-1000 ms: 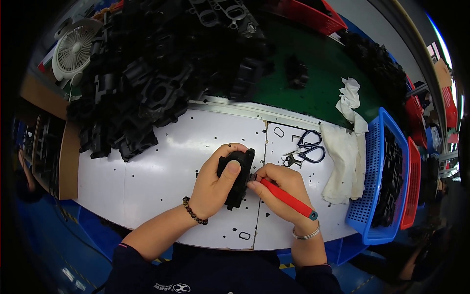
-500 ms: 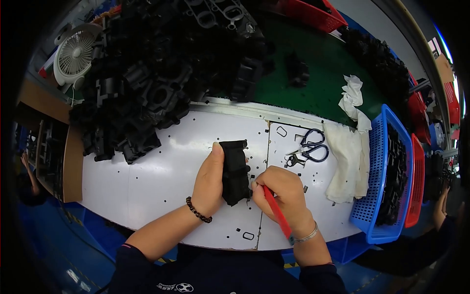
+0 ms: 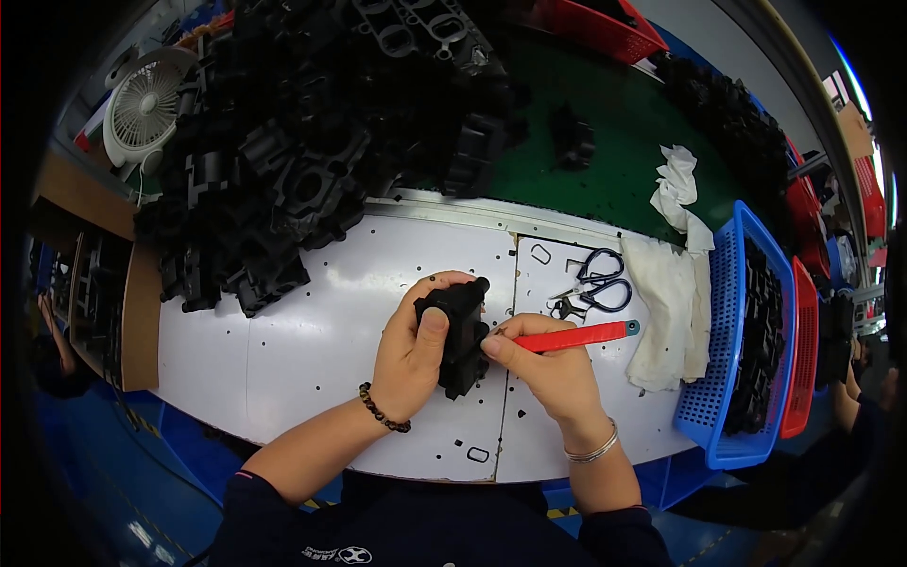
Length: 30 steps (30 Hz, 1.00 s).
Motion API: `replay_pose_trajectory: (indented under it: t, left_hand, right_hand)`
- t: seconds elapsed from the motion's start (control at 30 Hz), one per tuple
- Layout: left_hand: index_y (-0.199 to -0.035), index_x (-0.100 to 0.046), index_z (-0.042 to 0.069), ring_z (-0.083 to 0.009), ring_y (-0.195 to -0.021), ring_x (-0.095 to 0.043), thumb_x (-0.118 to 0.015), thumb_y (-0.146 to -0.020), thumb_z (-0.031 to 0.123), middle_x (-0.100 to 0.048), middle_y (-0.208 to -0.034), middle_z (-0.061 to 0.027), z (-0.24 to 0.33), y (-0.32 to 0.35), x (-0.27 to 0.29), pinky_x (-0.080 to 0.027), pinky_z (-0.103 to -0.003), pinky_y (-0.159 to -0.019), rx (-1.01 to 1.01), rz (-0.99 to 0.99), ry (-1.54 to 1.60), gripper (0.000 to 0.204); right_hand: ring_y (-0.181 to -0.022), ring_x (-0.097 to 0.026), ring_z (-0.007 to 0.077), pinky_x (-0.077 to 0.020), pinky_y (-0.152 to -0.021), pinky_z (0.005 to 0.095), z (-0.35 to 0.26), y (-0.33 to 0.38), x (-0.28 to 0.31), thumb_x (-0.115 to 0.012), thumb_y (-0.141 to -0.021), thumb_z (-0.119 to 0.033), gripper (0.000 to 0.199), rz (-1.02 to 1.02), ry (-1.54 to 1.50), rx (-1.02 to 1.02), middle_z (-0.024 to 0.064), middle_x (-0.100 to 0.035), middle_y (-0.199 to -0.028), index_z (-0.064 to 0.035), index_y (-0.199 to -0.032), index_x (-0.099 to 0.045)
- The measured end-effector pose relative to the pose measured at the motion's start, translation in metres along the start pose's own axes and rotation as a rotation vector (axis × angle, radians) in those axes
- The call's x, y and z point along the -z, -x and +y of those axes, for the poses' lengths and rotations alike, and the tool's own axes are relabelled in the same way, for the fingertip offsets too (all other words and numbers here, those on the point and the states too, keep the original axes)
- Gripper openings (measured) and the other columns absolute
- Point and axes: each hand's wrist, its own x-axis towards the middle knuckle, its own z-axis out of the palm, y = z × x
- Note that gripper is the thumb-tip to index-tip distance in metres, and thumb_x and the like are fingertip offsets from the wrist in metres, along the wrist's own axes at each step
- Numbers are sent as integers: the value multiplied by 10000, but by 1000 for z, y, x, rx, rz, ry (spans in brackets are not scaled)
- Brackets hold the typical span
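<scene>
While your left hand grips the black molded part over the tabletop, seemingly to steady it, your right hand pinches a red tool at the part's three o'clock edge; scissors lie handy at two o'clock.

The part is black, the tool red with a teal end. The bench is white flecked with black, the mat dark green, the cloth off-white, the basket blue, gridded with holes.
</scene>
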Motion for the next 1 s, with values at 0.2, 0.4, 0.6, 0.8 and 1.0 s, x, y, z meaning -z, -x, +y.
replay_pose_trajectory:
  t: [0.2, 0.4, 0.6, 0.8, 1.0]
  left_hand:
    - [-1279, -471, 6, -131, -950, -581, -455, -1009, 463, -604, -1073, -101, 0, -1, 0, -482, -257, -848, -105, 12, -58, 531]
    - [-1219, -497, 1, -135, -805, -614, -357, -1020, 523, -615, -985, -84, 0, -8, 4, -540, -264, -712, 148, 305, 111, 575]
    - [-1176, -542, 18, -186, -744, -651, -270, -993, 623, -605, -965, -86, 5, -14, 4, -560, -293, -684, 223, 396, 327, 688]
    - [-1190, -534, 18, -215, -803, -665, -276, -994, 617, -590, -954, -73, 4, -13, 6, -574, -314, -710, 293, 341, 438, 681]
    - [-1174, -511, 5, -226, -838, -666, -296, -989, 616, -581, -991, -94, 7, -9, -1, -584, -348, -736, 312, 308, 418, 673]
  right_hand:
    - [-692, -550, 53, -449, -625, 202, -4, 4, -10, -709, -862, -61, 91, 62, 29, 44, 2, -641, -768, -7, -828, -644]
    - [-572, -528, 124, -405, -521, 246, -15, 9, -16, -732, -773, 4, 93, -95, 390, 707, 39, -608, -677, -25, -826, -661]
    - [-510, -512, 173, -388, -494, 284, -27, 12, 11, -743, -741, -14, 88, -507, 228, 493, 60, -590, -616, -33, -733, -657]
    - [-540, -517, 156, -399, -528, 267, -24, 7, 14, -735, -772, -41, 92, -27, 399, 405, 66, -598, -634, -3, -734, -661]
    - [-616, -527, 159, -422, -557, 279, -10, 3, -7, -790, -703, -20, 216, 38, 567, 601, 58, -586, -696, -17, -906, -717]
